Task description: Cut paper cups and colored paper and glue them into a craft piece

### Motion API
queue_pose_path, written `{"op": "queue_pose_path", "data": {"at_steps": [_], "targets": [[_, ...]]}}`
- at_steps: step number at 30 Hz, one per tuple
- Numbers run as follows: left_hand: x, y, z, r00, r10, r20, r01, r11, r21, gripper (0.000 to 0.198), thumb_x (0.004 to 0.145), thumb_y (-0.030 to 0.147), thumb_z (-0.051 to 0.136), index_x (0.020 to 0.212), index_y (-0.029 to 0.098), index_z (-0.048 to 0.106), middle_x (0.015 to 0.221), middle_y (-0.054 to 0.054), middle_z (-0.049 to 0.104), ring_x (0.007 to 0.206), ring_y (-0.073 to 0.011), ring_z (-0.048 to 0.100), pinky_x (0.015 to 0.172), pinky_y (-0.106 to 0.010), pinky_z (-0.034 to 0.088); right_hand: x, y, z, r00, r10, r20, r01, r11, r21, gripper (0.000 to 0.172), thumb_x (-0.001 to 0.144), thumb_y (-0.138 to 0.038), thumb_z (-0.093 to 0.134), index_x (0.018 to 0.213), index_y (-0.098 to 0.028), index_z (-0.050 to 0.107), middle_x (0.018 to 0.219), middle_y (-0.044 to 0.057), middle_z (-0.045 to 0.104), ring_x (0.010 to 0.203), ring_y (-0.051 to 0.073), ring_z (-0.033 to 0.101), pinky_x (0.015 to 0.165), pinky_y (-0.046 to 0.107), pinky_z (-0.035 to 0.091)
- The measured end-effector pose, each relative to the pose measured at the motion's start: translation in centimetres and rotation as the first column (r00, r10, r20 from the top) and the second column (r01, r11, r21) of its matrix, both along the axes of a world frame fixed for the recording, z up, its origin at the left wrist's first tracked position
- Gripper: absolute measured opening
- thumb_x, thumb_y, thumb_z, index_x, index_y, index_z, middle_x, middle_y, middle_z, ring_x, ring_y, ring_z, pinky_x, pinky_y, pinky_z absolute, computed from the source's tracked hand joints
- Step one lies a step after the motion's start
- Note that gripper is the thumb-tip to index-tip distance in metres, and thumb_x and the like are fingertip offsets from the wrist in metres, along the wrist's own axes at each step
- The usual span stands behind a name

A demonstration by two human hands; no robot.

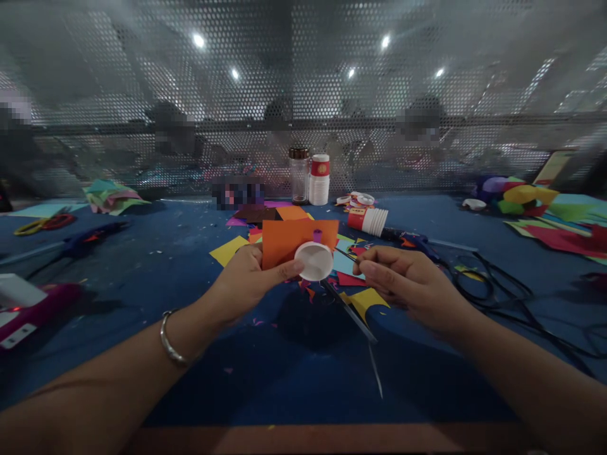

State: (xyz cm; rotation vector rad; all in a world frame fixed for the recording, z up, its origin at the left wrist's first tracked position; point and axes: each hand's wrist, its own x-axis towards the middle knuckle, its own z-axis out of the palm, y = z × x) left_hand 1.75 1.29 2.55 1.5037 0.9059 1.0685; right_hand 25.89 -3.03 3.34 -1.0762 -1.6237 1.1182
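My left hand [249, 281] is closed on an orange sheet of paper [279, 240] and a shallow white round piece [314, 262] that looks like the bottom of a paper cup, its thumb pressing the rim. A small purple paper roll [317, 236] stands at the top of the white piece. To the right, my right hand [398, 275] pinches a thin dark stick [346, 254] whose tip points toward the white piece; its exact kind is unclear. Below the hands lies a long pale strip with a dark end [353, 313].
Coloured paper scraps [230, 251] lie beyond my hands. A clear bottle [299, 177], stacked paper cups [320, 183] and tipped cups [367, 221] stand farther back. Glue guns lie left [95, 235] and right [412, 240], with black cables [497, 291]. Scissors [45, 223] and a power strip [38, 316] are left.
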Motion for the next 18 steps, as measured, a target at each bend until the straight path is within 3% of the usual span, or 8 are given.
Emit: {"op": "queue_pose_path", "data": {"at_steps": [5, 12, 18], "targets": [[0.15, -0.08, 0.12, 0.989, 0.131, -0.074, -0.13, 0.991, 0.021, 0.035, 0.068, 0.039, 0.086, 0.093, 0.017, 0.077, 0.095, -0.008, 0.078, 0.091, -0.0271, 0.071, 0.084, -0.037, 0.055, -0.02, -0.01, -0.11, 1.0, -0.016, -0.014, 0.016, 1.0, 0.009, 0.042, 0.085, -0.057, 0.066, 0.077, -0.017, 0.058, 0.055, -0.009, 0.033, 0.045, 0.005, 0.02, 0.041, 0.024, 0.014], [0.57, -0.67, 0.78, 0.992, 0.058, -0.115, -0.041, 0.989, 0.146, 0.028, 0.07, 0.03, 0.083, 0.095, 0.019, 0.078, 0.099, -0.005, 0.08, 0.096, -0.0259, 0.072, 0.091, -0.035, 0.054, 0.09, -0.17, -0.07, 0.999, 0.022, -0.026, -0.021, 0.999, 0.04, 0.038, 0.088, -0.053, 0.065, 0.08, -0.017, 0.06, 0.056, -0.008, 0.033, 0.047, 0.005, 0.021, 0.041, 0.024, 0.015], [0.16, -0.24, 0.28, 0.993, 0.054, -0.108, -0.041, 0.991, 0.125, 0.031, 0.072, 0.036, 0.083, 0.098, 0.021, 0.078, 0.102, -0.006, 0.079, 0.096, -0.0259, 0.072, 0.091, -0.036, 0.054, 0.06, -0.15, 0.2, 0.998, 0.031, 0.054, -0.035, 0.997, 0.071, 0.036, 0.089, -0.051, 0.064, 0.081, -0.017, 0.065, 0.054, -0.008, 0.033, 0.047, 0.007, 0.025, 0.043, 0.025, 0.018]]}}
